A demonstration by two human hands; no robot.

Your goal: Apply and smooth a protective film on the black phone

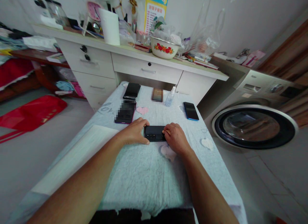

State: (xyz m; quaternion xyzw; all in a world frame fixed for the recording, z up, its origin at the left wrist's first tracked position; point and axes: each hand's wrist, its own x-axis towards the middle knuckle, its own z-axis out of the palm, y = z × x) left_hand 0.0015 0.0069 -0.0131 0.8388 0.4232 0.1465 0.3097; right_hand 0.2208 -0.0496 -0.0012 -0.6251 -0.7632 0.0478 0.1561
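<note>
A dark phone [154, 133] lies back up and crosswise on the cloth-covered table [144, 176], its camera block toward the left. My left hand [137, 131] grips its left end between thumb and fingers. At its right end my right hand [176, 136] is closed, with something small and brownish pinched between the fingertips against the phone's back. Beyond my left hand lie a phone with a purple edge [127, 112] and a black phone-like item [132, 90]. A blue-edged phone [191, 111] rests at the right. Further back stand a clear spray bottle [170, 97] and a blurred brown item [157, 94].
A white cloth strip [79, 156] lies along the table's left side. Behind is a desk [134, 52] with drawers, a flowered bowl [165, 48] and a white roll [110, 26]. A washing machine [255, 105] stands right, a red bag [36, 113] left.
</note>
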